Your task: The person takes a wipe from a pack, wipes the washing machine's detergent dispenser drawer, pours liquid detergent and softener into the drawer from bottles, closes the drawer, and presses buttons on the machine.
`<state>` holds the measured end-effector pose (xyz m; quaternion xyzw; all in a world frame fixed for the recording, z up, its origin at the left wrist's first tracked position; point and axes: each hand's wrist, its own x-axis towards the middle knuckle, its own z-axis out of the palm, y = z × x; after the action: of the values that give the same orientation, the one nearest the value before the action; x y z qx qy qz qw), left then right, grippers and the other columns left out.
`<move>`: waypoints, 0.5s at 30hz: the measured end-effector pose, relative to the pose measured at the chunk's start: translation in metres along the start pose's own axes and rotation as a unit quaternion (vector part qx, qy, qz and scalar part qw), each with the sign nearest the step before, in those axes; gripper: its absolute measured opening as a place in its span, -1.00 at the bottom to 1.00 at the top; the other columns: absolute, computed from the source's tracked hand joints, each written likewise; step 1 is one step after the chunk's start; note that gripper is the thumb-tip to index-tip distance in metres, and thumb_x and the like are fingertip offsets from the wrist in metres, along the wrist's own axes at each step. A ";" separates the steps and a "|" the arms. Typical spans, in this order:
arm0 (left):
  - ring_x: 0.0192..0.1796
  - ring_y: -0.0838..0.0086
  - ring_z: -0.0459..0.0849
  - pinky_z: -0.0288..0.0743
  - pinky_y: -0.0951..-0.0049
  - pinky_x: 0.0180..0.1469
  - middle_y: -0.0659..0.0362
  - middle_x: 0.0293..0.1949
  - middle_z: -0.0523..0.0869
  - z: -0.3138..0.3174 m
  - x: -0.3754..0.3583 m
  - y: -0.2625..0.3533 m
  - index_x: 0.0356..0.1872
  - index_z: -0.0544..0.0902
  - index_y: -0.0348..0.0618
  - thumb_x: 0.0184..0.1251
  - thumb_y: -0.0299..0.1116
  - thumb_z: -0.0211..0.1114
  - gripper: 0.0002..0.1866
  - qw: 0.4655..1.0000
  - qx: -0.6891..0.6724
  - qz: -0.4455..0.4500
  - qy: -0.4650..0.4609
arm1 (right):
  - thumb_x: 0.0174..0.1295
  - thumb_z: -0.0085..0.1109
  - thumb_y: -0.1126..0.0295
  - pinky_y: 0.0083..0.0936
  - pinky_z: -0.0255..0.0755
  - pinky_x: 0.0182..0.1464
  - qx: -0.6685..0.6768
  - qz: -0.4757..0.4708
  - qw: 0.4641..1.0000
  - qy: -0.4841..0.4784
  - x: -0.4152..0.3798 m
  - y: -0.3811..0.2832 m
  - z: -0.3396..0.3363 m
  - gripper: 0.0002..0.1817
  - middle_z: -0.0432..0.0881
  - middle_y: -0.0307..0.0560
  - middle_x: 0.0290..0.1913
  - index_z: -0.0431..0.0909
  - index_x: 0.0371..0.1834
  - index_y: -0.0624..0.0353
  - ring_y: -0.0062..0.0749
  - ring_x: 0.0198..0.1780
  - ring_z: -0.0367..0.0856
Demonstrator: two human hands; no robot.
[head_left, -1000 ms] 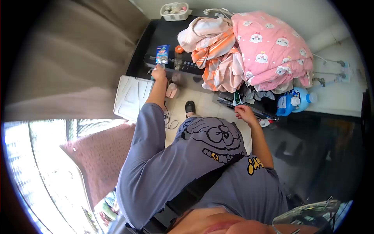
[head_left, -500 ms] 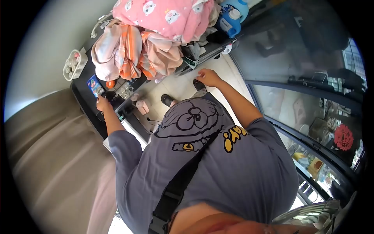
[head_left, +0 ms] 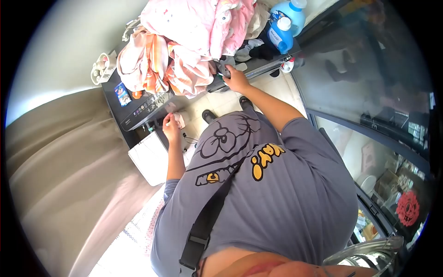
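My right hand (head_left: 236, 80) reaches to the front edge of the dark cabinet top, its fingers closed on a dark grey cloth (head_left: 223, 63). Beside that cloth lies a heap of bedding: a pink printed blanket (head_left: 189, 23) and an orange-and-peach striped one (head_left: 145, 62). Lower and to the left, my left hand (head_left: 171, 128) hangs in front of the cabinet, fingers curled in, with nothing visible in them. A blue packet (head_left: 122, 94) lies on the cabinet top, apart from the left hand.
Blue detergent bottles (head_left: 280, 34) stand at the right end of the top. A white basket (head_left: 104, 68) sits at its left end. A pink box (head_left: 180, 120) is on the floor. Glass doors (head_left: 323, 69) border the right, a brown curtain (head_left: 64, 175) the left.
My left hand has left the blue packet and moved right and down, away from the cabinet top. My right hand has moved up and left onto the grey cloth.
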<state>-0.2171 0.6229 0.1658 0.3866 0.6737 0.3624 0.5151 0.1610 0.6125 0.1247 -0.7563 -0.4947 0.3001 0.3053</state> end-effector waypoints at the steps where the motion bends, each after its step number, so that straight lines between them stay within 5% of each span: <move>1: -0.54 0.73 0.45 0.28 0.63 -0.54 0.39 -0.50 0.55 0.013 -0.014 0.001 0.04 0.66 -0.09 0.51 -0.15 0.34 -0.72 1.000 0.023 0.008 -0.005 | 0.20 0.39 0.23 -0.05 0.58 0.09 0.015 -0.023 0.999 -0.034 -0.001 0.004 -0.002 -0.18 0.71 0.36 0.01 0.26 0.52 0.21 0.23 0.01 0.71; 5: -0.54 0.74 0.43 0.26 0.64 -0.55 0.39 -0.52 0.53 0.046 -0.039 -0.018 0.09 0.66 -0.07 0.51 -0.13 0.35 -0.69 0.998 0.036 -0.033 -0.041 | 0.14 0.50 0.20 -0.14 0.60 0.05 0.060 -0.146 0.985 -0.065 0.003 0.047 0.004 -0.04 0.67 0.29 0.15 0.19 0.58 0.20 0.08 -0.08 0.77; 9: -0.54 0.73 0.39 0.23 0.62 -0.55 0.40 -0.53 0.49 0.070 -0.056 -0.038 0.01 0.70 -0.02 0.52 -0.06 0.33 -0.71 0.996 0.045 -0.057 -0.052 | 0.17 0.54 0.13 -0.36 0.61 -0.22 0.167 -0.061 0.983 -0.048 -0.015 0.059 -0.047 -0.31 0.72 0.00 -0.11 0.44 0.30 0.13 -0.37 -0.36 0.71; 11: -0.58 0.71 0.39 0.22 0.61 -0.57 0.38 -0.58 0.48 0.081 -0.068 -0.044 -0.04 0.69 -0.07 0.52 -0.01 0.31 -0.67 0.993 0.072 -0.081 -0.047 | 0.20 0.53 0.13 -0.42 0.58 -0.27 0.200 -0.049 0.978 0.015 -0.025 0.105 -0.053 -0.64 0.73 -0.14 -0.30 0.64 -0.15 0.13 -0.42 -0.41 0.68; 13: -0.61 0.69 0.38 0.22 0.60 -0.59 0.38 -0.61 0.46 0.080 -0.070 -0.067 -0.07 0.68 -0.10 0.51 0.01 0.32 -0.64 0.989 0.090 -0.101 -0.056 | 0.18 0.50 0.13 -0.37 0.59 -0.26 0.129 0.019 0.991 -0.022 -0.031 0.174 -0.067 -0.67 0.71 -0.14 -0.38 0.66 -0.23 0.14 -0.41 -0.37 0.70; 15: -0.63 0.65 0.45 0.28 0.57 -0.58 0.32 -0.62 0.52 0.076 -0.078 -0.079 -0.10 0.67 -0.15 0.45 0.05 0.36 -0.59 0.978 0.163 -0.100 -0.083 | 0.23 0.45 0.17 -0.35 0.60 -0.31 0.090 0.091 0.987 0.095 -0.028 0.278 -0.052 -0.70 0.72 -0.17 -0.36 0.67 -0.10 0.07 -0.42 -0.36 0.71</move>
<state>-0.1419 0.5254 0.1122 0.4246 0.7138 0.1613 0.5331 0.3478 0.4876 -0.0488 -0.7928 -0.3634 0.2971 0.3888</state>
